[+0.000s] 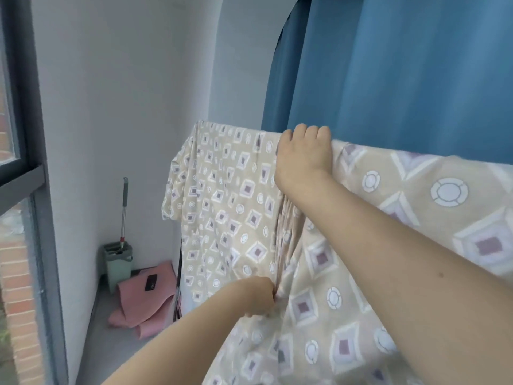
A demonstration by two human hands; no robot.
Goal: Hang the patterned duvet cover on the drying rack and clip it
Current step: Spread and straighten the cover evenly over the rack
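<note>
The patterned duvet cover (227,207), beige with white and purple squares and circles, hangs draped over the top of the drying rack, which the cloth hides almost fully. My right hand (304,154) rests on the cover's top edge, fingers curled over the rail. Lower down, my left hand (256,297) pinches a bunched fold of the cover near its middle. No clip is visible.
A blue curtain (402,70) hangs right behind the rack. A green mop bucket (118,263) with a mop handle stands in the left corner beside a pink mat (144,301) on the floor. A dark window frame (33,168) runs along the left.
</note>
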